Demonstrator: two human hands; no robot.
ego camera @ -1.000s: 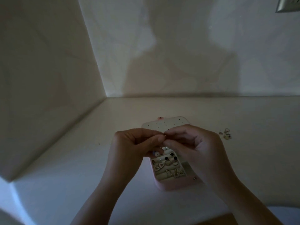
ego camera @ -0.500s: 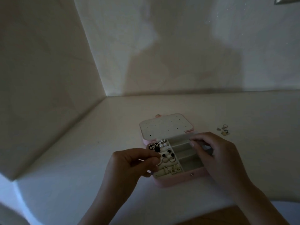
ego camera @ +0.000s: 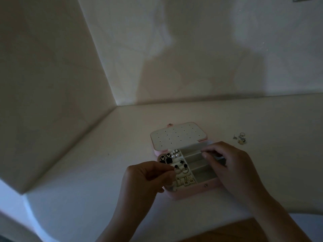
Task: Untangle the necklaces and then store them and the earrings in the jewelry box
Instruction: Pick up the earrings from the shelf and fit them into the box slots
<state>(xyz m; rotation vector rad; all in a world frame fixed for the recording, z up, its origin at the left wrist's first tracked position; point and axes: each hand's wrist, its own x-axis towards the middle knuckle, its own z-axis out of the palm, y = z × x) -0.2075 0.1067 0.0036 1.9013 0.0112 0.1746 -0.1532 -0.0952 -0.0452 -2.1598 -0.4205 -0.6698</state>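
Note:
A pink jewelry box (ego camera: pixel 190 193) lies open on the white counter, its dotted lid (ego camera: pixel 176 137) flat behind it. Several earrings (ego camera: pixel 176 165) fill the left-hand slots; the right-hand compartments (ego camera: pixel 201 164) look bare. My left hand (ego camera: pixel 148 179) pinches a tiny piece, too small to identify, at the box's left edge. My right hand (ego camera: pixel 227 165) hovers over the right compartments with fingertips pressed together; whether it holds anything is unclear in the dim light.
A small heap of loose jewelry (ego camera: pixel 240 138) lies on the counter right of the box. Walls meet in a corner at the back left. The counter's front edge (ego camera: pixel 244 217) runs just below my wrists.
My hands were pinched together above the box; they have since parted. The left dropped to the earring slots, the right moved over the right compartments.

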